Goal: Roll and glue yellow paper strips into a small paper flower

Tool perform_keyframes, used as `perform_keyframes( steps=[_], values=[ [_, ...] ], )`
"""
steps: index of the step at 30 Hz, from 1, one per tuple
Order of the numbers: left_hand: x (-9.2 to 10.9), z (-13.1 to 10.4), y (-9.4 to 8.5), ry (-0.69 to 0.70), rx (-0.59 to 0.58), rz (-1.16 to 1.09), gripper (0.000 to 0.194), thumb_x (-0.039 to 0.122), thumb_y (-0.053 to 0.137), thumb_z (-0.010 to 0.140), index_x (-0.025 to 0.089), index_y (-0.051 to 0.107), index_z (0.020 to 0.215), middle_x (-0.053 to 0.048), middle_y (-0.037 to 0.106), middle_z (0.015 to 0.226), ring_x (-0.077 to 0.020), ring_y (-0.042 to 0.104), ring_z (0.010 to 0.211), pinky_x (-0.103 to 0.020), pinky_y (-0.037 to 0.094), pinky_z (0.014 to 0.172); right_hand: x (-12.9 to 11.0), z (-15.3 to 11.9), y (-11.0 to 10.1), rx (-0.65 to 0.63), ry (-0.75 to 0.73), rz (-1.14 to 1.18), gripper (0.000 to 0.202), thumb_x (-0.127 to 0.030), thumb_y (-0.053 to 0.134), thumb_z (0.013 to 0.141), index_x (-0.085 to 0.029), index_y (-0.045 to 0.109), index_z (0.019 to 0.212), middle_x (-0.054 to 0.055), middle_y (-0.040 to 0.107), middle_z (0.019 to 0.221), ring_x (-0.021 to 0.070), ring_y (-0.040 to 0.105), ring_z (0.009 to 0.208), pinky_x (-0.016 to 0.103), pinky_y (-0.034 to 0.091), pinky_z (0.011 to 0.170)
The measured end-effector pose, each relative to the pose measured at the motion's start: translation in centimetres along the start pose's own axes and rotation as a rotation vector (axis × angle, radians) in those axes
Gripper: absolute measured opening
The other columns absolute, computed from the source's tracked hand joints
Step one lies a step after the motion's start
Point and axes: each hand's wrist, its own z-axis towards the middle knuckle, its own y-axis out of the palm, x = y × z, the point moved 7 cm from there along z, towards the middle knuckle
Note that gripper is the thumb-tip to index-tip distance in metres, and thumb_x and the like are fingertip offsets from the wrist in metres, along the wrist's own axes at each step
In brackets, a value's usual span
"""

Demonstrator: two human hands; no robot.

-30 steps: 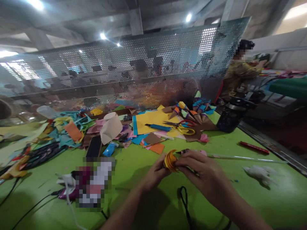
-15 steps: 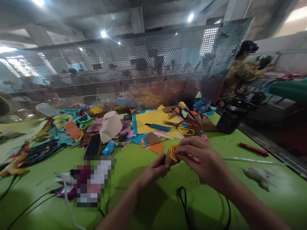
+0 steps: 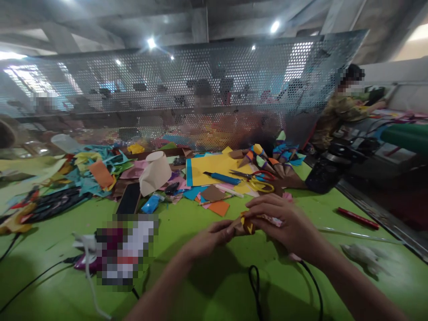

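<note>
Between my hands is a small rolled brown paper piece with a yellow paper strip (image 3: 248, 224) around it. My left hand (image 3: 212, 235) pinches its brown end between thumb and fingers. From the other side, my right hand (image 3: 284, 220) closes on the yellow part, fingers bent over it. A pinkish patterned object (image 3: 273, 220) shows under the right fingers; its kind is hidden. A black cord (image 3: 312, 281) runs down from below that hand. Beyond the hands lie a blue utility knife (image 3: 225, 179), scissors with yellow handles (image 3: 262, 185) and scissors with red handles (image 3: 267, 175) on yellow paper (image 3: 203, 165).
Colored paper scraps (image 3: 100, 171) heap along the back of the green table (image 3: 187, 218). Similar brown paper cones (image 3: 272, 165) stand at back right by a black bottle (image 3: 323, 171). A phone (image 3: 129, 199) and cables lie left; a red pen (image 3: 357, 218) lies right. Another person (image 3: 344, 109) sits beyond.
The paper piece has turned in my fingers, so its yellow strip now faces differently. Both hands have stayed close together around it. The view has shifted slightly.
</note>
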Motion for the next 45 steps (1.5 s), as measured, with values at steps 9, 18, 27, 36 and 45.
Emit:
perform_keyframes(
  steps=[9, 18, 27, 36, 45],
  values=[
    [0.5, 0.8, -0.3, 0.037, -0.090, -0.175, 0.050, 0.055, 0.072, 0.078, 0.017, 0.066, 0.111, 0.000, 0.049, 0.078, -0.0091, 0.038, 0.064, -0.021, 0.024, 0.057, 1.3, 0.4, 1.3, -0.133, 0.006, 0.128, 0.017, -0.019, 0.064, 0.091, -0.026, 0.073, 0.102, 0.006, 0.074, 0.104, 0.0189, 0.069, 0.097, 0.033, 0.056, 0.086],
    [1.1, 0.8, -0.8, 0.033, -0.075, -0.303, 0.044, 0.048, 0.079, 0.073, 0.016, 0.062, 0.098, 0.002, 0.047, 0.078, -0.0080, 0.040, 0.065, -0.020, 0.027, 0.059, 1.9, 1.2, 2.1, -0.184, -0.004, 0.219, 0.014, -0.020, 0.064, 0.091, -0.026, 0.071, 0.102, 0.005, 0.073, 0.105, 0.0182, 0.068, 0.098, 0.033, 0.055, 0.084],
    [1.0, 1.1, -1.4, 0.015, -0.029, -0.341, 0.042, 0.046, 0.083, 0.069, 0.015, 0.064, 0.091, 0.001, 0.051, 0.077, -0.0085, 0.044, 0.066, -0.019, 0.031, 0.060, 2.5, 1.3, 2.8, -0.270, -0.002, 0.185, 0.016, -0.023, 0.065, 0.091, -0.026, 0.067, 0.107, 0.004, 0.070, 0.106, 0.0194, 0.065, 0.100, 0.034, 0.052, 0.085],
    [0.1, 1.4, -2.1, -0.013, -0.006, -0.390, 0.041, 0.041, 0.086, 0.066, 0.015, 0.067, 0.092, 0.000, 0.056, 0.082, -0.0088, 0.049, 0.070, -0.018, 0.036, 0.062, 2.7, 1.5, 3.3, -0.341, -0.021, 0.180, 0.015, -0.023, 0.067, 0.089, -0.027, 0.065, 0.103, 0.001, 0.069, 0.105, 0.0186, 0.063, 0.099, 0.031, 0.049, 0.084],
    [0.0, 1.3, -2.2, -0.011, 0.001, -0.415, 0.038, 0.038, 0.087, 0.066, 0.016, 0.071, 0.093, -0.001, 0.063, 0.083, -0.0101, 0.054, 0.072, -0.020, 0.038, 0.066, 3.0, 1.7, 3.3, -0.275, 0.034, 0.240, 0.010, -0.027, 0.063, 0.092, -0.027, 0.067, 0.102, 0.000, 0.072, 0.097, 0.0166, 0.066, 0.089, 0.028, 0.049, 0.076]
  ],
)
